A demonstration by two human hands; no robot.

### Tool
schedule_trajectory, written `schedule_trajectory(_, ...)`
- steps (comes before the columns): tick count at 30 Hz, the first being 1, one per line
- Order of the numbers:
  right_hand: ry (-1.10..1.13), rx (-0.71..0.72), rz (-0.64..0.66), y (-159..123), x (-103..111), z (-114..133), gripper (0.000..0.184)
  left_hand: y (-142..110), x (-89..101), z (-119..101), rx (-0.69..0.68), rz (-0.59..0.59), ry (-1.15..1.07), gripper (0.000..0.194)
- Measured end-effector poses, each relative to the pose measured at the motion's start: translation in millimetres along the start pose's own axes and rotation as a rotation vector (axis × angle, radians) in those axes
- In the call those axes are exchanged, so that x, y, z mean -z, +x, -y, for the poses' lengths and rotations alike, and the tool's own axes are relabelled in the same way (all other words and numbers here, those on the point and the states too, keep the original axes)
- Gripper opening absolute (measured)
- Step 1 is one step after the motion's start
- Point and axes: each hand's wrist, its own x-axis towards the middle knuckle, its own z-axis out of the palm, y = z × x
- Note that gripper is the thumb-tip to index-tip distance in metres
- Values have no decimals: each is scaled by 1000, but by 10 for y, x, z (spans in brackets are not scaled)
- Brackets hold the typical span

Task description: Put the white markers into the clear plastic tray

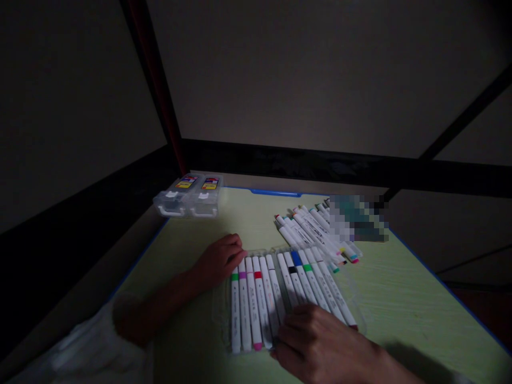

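A clear plastic case (362, 314) lies opened flat on the table, with white markers in two rows side by side. My left hand (222, 261) is closed at the far left corner of the case, fingers curled against its edge beside a green-banded marker (235, 304). Over the near middle of the case bends my right hand (312, 341), its fingers closed around the lower end of a white marker (276, 285); the fingertips are partly hidden. A blue-banded marker (296, 258) lies in the right row, just beyond that hand.
Loose white markers (316, 224) are heaped behind the case on the right, beside a pixelated greenish object (360, 218). Two clear latched boxes (192, 194) with yellow labels stand at the far left corner of the pale green, blue-edged table (420, 309).
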Motion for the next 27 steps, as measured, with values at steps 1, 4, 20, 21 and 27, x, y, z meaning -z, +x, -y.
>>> schedule_trajectory(1,0,1,-3,0,1,0,20,0,-6,-1,8,-4,-3,27)
schedule_trajectory(4,-5,-4,-1,2,8,0,18,-2,-26,-16,48,-42,-25,24)
schedule_trajectory(20,-7,-35,25,20,15,-5,18,-30,-97,-86,101,-158,94,23)
schedule_trajectory(21,-5,-33,25,23,18,-4,18,-39,-81,-100,85,-153,141,22)
schedule_trajectory(27,10,-57,67,28,17,7,18,-55,-15,-203,163,-98,228,20)
